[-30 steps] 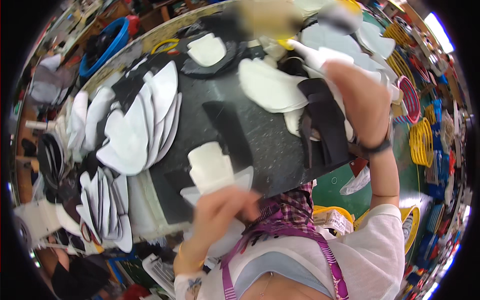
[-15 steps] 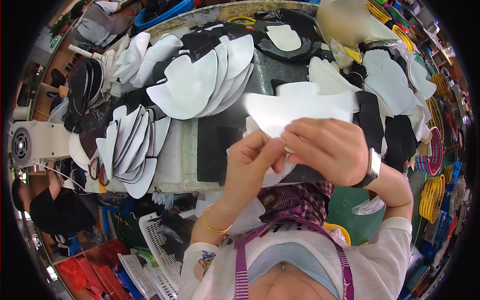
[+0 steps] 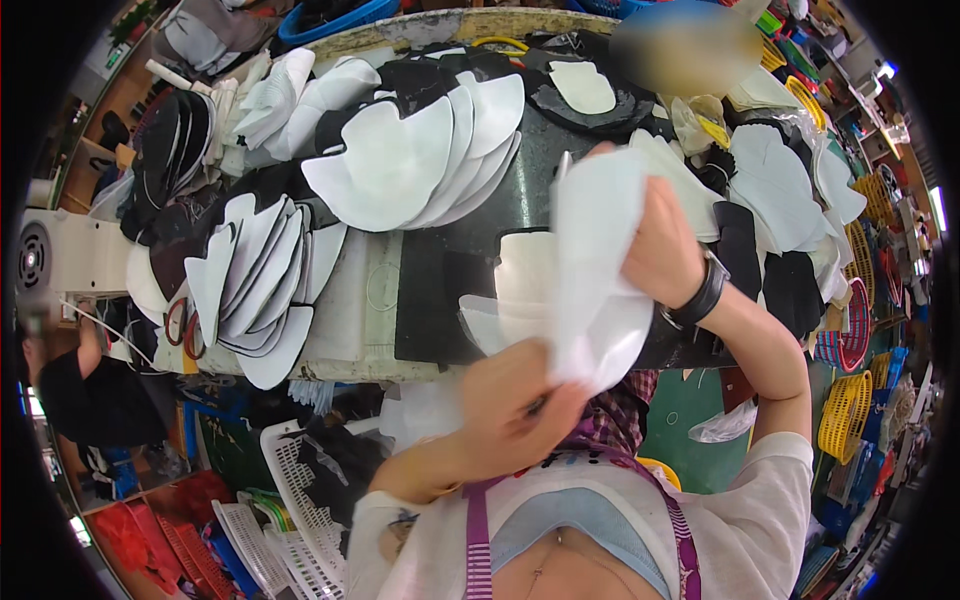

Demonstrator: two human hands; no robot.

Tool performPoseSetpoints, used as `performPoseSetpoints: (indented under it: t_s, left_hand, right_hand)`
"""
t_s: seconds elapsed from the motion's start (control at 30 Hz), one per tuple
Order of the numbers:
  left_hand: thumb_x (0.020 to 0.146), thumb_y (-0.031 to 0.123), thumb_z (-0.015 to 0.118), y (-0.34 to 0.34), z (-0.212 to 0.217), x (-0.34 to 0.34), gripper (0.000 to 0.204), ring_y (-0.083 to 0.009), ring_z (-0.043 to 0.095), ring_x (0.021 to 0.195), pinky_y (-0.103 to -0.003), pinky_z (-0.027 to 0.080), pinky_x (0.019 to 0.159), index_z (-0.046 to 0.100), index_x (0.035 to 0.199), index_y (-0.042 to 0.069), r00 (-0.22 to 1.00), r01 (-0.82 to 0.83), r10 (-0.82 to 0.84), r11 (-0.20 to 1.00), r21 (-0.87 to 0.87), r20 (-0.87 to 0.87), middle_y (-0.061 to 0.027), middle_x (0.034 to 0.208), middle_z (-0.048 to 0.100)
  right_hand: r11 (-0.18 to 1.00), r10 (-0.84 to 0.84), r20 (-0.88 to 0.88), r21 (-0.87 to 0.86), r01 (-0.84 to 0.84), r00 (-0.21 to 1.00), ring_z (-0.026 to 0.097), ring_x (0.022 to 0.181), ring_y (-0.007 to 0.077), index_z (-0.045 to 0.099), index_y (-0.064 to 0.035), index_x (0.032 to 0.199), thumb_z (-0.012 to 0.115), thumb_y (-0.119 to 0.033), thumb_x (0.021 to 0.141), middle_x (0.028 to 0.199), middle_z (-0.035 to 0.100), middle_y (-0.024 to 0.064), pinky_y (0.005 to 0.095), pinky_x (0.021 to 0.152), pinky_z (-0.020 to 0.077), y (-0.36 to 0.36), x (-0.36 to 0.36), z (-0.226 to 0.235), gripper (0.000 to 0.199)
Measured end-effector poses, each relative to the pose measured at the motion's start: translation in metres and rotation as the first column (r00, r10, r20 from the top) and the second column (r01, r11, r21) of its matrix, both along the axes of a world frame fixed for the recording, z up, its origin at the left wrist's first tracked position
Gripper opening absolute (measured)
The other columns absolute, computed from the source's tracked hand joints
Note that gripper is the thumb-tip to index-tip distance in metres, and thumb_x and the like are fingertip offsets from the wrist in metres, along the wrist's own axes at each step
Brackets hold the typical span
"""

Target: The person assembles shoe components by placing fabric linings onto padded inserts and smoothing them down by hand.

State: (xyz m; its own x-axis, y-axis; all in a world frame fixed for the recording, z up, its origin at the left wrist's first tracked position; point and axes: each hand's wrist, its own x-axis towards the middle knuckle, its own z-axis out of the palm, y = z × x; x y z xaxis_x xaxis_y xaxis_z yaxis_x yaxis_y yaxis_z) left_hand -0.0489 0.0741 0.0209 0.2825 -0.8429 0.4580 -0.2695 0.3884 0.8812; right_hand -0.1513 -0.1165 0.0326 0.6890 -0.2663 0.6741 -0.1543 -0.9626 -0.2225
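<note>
A curved white fabric piece (image 3: pixel 595 270) hangs upright between my hands, blurred by motion. My left hand (image 3: pixel 520 400) pinches its lower end near the table's front edge; the fingers are closed and smeared, and a small dark thing shows by them that I cannot make out. My right hand (image 3: pixel 662 245), with a watch on the wrist, is closed on the piece's upper right side; most of its fingers are hidden behind the fabric. Behind the held piece, more white pieces (image 3: pixel 524 270) lie on a black mat (image 3: pixel 430 300).
Fanned stacks of white cut pieces (image 3: pixel 385 170) and white pieces with dark edges (image 3: pixel 255 285) lie to the left, with red-handled scissors (image 3: pixel 185 328) beside them. More white pieces (image 3: pixel 775 190) and black pieces (image 3: pixel 790 290) lie right. A white basket (image 3: pixel 300 480) stands below the table.
The white piece has turned from lying wide to standing upright. My left hand has moved down toward me, and my right hand has gone up along the piece's right side.
</note>
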Motion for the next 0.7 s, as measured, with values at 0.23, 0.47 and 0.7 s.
performPoseSetpoints:
  t_s: [0.23,0.47,0.7]
  left_hand:
    - [0.084,0.017,0.058,0.094,-0.030,0.076,0.018,-0.0103,0.056,0.056,-0.025,0.042,0.053,0.062,0.079,0.000,0.990,0.131,-0.125,0.596,0.792,-0.070,-0.0038,0.060,0.058]
    - [0.083,0.063,0.051,0.050,-0.033,0.017,0.083,-0.0156,0.052,0.114,-0.030,0.042,0.094,0.034,0.139,0.005,0.261,0.569,-0.093,0.819,0.075,-0.961,-0.0114,0.127,0.050]
    - [0.082,0.072,0.042,0.022,-0.055,0.042,0.097,-0.0292,0.031,0.133,-0.044,0.019,0.112,0.011,0.147,0.007,-0.014,0.169,-0.533,0.833,-0.527,-0.846,-0.0110,0.149,0.026]
  right_hand:
    - [0.954,0.186,-0.144,0.262,-0.144,0.972,0.058,0.059,0.0318,0.056,-0.0044,0.087,0.059,-0.014,0.088,0.066,0.058,0.0126,0.0342,0.051,0.0449,-0.010,-0.004,0.048,0.010]
    - [0.840,0.459,-0.170,-0.237,-0.488,0.872,0.058,0.058,0.0206,0.060,-0.0005,0.079,0.065,-0.013,0.066,0.073,0.060,0.0098,0.0313,0.054,0.0502,0.060,0.006,0.042,0.019]
    - [0.711,0.702,0.013,-0.055,-0.701,0.712,0.058,0.084,0.0242,0.061,0.0009,0.084,0.061,-0.036,0.082,0.087,0.061,0.0105,0.0382,0.074,0.0500,0.094,-0.037,-0.015,0.037]
